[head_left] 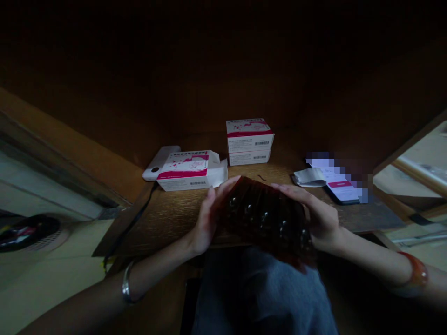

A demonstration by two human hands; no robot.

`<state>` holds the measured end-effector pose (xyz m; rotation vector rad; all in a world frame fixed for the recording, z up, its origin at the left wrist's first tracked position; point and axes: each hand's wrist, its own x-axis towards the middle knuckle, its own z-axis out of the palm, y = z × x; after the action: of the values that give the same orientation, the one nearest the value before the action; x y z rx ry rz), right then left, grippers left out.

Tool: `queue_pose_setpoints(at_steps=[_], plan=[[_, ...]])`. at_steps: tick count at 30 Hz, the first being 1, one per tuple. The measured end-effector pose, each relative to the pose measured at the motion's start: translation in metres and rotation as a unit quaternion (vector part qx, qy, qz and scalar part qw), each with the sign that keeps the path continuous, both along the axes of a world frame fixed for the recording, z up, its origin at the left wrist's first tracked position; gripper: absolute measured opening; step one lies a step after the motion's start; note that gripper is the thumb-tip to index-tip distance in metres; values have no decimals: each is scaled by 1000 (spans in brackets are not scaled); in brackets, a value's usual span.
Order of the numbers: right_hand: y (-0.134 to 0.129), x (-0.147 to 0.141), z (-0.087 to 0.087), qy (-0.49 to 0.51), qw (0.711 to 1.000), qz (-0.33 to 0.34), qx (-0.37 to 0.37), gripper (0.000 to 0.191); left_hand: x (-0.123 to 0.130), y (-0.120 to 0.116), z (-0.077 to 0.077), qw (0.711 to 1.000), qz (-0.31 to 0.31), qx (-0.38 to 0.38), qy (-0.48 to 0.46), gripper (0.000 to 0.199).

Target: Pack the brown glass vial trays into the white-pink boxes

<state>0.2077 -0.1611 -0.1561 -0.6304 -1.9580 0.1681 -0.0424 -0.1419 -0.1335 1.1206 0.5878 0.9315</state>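
L hand [206, 221] + R hand [319, 218] both on amber plastic blister tray [267, 216], gripped at its 2 short ends and tilted, held just above front edge of wood desk [164, 223], over blue-grey cloth [261, 298] on person's lap. Row of 5 round domes shows on top, contents too dark to ID.

L fingers [221, 188] curl over tray's left end; R fingers [289, 190] lie long across top of right end, so both hands wide around tray, holding it. Thumbs hidden, can't tell exact placement.

Silver bangle [126, 283] on L wrist, orange stone bangle [415, 274] on R wrist.

Desk, behind tray: white/pink carton [190, 171] on its side, flap open, right end near L fingers but not touching. It overlaps white device [157, 162] w/ black cable [131, 230] running over desk edge. 2 stacked white/pink cartons [249, 142] further back, against dark wood wall [223, 79]. To the right, smartphone [344, 190], screen lit + pixelated, w/ curled silver-white strip [310, 177] just beside it - looks like foil, can't confirm.
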Motion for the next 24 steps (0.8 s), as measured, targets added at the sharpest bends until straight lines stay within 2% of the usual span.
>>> queue_pose_setpoints(at_steps=[2, 5, 7, 9, 11, 13, 19, 21, 24], plan=[[-2, 0, 1, 28, 996, -25, -76, 58, -1, -1, 1, 998, 1, 65, 20, 62], [0, -4, 7, 94, 971, -79, -205, 39, -3, 0, 7, 990, -89, 89, 62, 72], [4, -7, 11, 153, 931, -85, -321, 34, -2, 1, 10, 990, -104, 75, 59, 73], [8, -9, 13, 208, 876, -61, -431, 39, 0, 2, 11, 994, -76, 73, 38, 65], [12, -11, 14, 239, 833, -27, -498, 43, 2, 4, 10, 995, -60, 74, 18, 56], [13, -11, 13, 242, 817, -1, -524, 47, 3, 6, 8, 995, -65, 72, 2, 52], [12, -10, 13, 240, 815, 6, -527, 43, 3, 6, 6, 994, -67, 87, 3, 45], [13, -10, 13, 242, 817, 11, -523, 41, 3, 6, 5, 994, -60, 89, 11, 41], [14, -11, 14, 251, 801, 26, -543, 42, 4, 5, 3, 996, -28, 77, 19, 29]])
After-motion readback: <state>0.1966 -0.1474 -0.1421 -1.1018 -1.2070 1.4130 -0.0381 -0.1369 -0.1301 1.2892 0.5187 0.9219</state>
